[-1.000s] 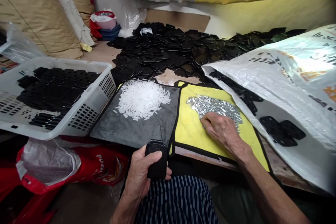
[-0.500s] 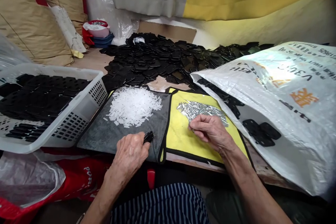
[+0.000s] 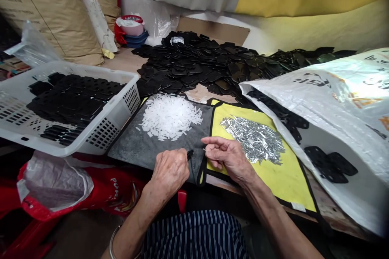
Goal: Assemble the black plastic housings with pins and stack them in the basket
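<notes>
My left hand (image 3: 172,170) is closed around a small black plastic part (image 3: 190,154), whose end pokes out past the fingers above the grey cloth (image 3: 130,149). Facing it, my right hand (image 3: 226,156) pinches a small metal pin (image 3: 204,150) between thumb and forefinger; a short gap separates the two hands. Behind my right hand, a heap of silvery metal pins (image 3: 255,139) lies on the yellow cloth (image 3: 291,182). Small white plastic strips (image 3: 172,115) are piled on the grey cloth, beyond my left hand.
A white plastic basket (image 3: 103,133) with black plates stands at left. Many black plates (image 3: 194,64) are heaped at the back. On the right, a white woven sack (image 3: 328,85) lies with its mouth towards the cloths. A red bag (image 3: 103,190) sits below the basket.
My right hand has come away from the metal pins, moving left towards my left hand with a pin in its fingers. The camera view has turned a little left.
</notes>
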